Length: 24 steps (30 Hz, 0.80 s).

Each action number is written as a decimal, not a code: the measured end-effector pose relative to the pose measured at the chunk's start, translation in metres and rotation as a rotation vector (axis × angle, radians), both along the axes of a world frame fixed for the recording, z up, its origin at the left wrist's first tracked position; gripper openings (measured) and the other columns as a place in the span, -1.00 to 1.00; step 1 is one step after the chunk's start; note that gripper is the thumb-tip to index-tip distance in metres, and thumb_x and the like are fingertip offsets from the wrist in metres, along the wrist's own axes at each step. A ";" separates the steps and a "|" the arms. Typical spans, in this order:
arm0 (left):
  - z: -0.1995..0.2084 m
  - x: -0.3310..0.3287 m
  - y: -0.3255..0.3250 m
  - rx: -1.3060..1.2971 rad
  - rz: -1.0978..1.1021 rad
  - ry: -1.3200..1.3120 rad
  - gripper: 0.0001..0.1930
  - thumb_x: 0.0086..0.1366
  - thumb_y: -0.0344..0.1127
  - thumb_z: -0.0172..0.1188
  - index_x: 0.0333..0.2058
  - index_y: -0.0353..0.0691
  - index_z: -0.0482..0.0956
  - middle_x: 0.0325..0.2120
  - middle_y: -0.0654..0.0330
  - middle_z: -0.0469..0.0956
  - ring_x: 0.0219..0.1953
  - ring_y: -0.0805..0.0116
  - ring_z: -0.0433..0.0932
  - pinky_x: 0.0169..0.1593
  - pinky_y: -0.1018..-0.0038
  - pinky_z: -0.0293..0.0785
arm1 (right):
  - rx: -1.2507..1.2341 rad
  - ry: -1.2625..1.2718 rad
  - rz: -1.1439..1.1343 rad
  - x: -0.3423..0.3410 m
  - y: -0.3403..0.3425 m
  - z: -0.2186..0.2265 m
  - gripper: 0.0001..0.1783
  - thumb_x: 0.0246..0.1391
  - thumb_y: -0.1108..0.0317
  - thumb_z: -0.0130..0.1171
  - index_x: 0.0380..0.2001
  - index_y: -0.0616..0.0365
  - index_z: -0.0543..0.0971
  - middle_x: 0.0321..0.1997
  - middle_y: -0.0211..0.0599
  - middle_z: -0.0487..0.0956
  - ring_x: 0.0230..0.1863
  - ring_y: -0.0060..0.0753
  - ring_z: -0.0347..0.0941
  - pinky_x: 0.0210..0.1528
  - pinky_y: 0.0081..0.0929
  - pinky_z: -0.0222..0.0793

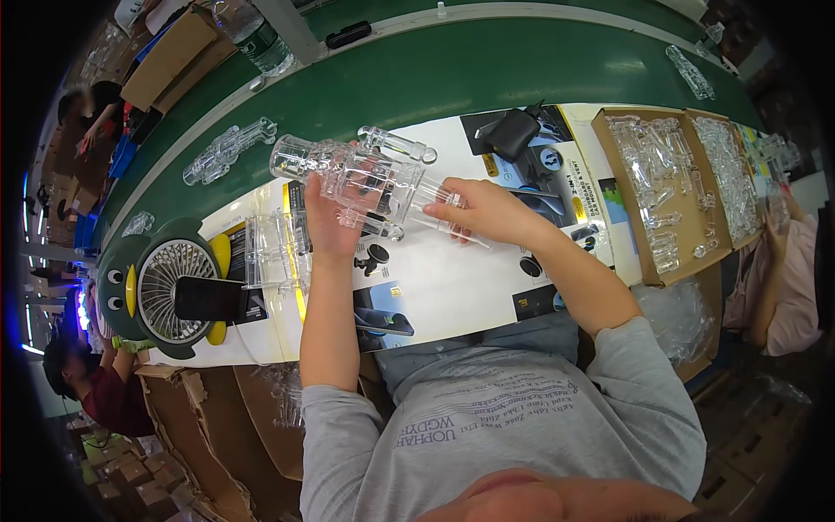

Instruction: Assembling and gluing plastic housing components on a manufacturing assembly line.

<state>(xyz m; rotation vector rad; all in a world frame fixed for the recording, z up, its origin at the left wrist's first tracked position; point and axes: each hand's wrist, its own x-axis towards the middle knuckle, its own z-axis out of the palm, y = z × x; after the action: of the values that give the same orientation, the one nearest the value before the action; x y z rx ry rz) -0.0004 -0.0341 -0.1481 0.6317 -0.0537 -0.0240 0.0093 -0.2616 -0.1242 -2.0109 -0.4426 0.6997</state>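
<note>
My left hand [332, 209] is wrapped round a large clear glass vessel [374, 184], lifted over the white printed cardboard sheet. Its wide round mouth points left, and side tubes stick out above and below its body. At the vessel's right end, my right hand [483, 209] has its fingers closed on thin clear tubes [428, 193]. Whether those tubes are joined to the vessel I cannot tell. Left of my left hand, more clear glass pieces [265, 252] stand on the sheet.
A penguin-shaped fan [161, 287] with a dark phone [209, 299] before it stands at the left. Cardboard trays [687, 239] of glass parts lie right. A black pouch [511, 135], more glassware [228, 152] and a bottle [257, 43] are farther back. People sit on both sides.
</note>
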 end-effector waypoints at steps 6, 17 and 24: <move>0.006 -0.001 -0.005 0.016 0.003 -0.003 -0.42 0.24 0.09 -0.07 0.09 -0.20 0.22 0.08 0.07 0.26 0.13 0.04 0.22 0.15 -0.15 0.14 | 0.028 -0.017 -0.009 0.000 -0.001 0.001 -0.54 0.07 -0.07 0.07 -0.35 0.19 0.44 -0.63 -0.25 0.52 -0.61 -0.48 0.50 -0.52 -0.57 0.38; -0.009 0.001 -0.002 0.084 -0.006 0.029 -0.48 0.22 0.13 -0.05 0.06 -0.04 0.27 0.05 0.13 0.31 0.08 0.06 0.28 0.11 -0.12 0.21 | -0.032 -0.045 0.005 -0.002 0.001 0.005 -0.54 0.08 -0.06 0.06 -0.32 0.18 0.44 -0.63 -0.27 0.52 -0.61 -0.48 0.51 -0.50 -0.55 0.38; -0.007 0.003 -0.006 0.062 -0.045 0.043 -0.48 0.21 0.16 -0.05 0.06 0.05 0.26 0.02 0.15 0.34 0.06 0.07 0.31 0.09 -0.06 0.24 | 0.027 -0.087 0.029 -0.001 -0.004 0.001 -0.53 0.07 -0.06 0.07 -0.29 0.19 0.44 -0.63 -0.27 0.52 -0.60 -0.46 0.51 -0.51 -0.54 0.38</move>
<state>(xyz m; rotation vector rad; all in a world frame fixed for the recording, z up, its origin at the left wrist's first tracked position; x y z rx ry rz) 0.0029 -0.0396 -0.1552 0.6914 -0.0252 -0.0834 0.0088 -0.2657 -0.1230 -2.0189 -0.5304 0.6218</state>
